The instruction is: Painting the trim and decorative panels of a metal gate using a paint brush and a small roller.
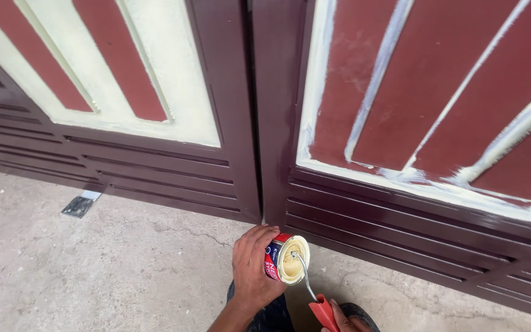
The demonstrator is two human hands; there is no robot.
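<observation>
My left hand grips a small paint tin, tilted so its open mouth faces me, with cream paint inside. My right hand, mostly cut off at the bottom edge, holds the red handle of a small paint roller. The roller's bent metal rod reaches into the tin. Both hands are low, just in front of a dark maroon double gate. Its upper panels are red with cream paint: the left panel mostly covered, the right panel only along edges and ribs.
The gate's lower part has horizontal maroon slats. Below lies a grey concrete floor with a thin crack. A small metal plate sits on the floor by the left leaf. My dark trouser knees show at the bottom.
</observation>
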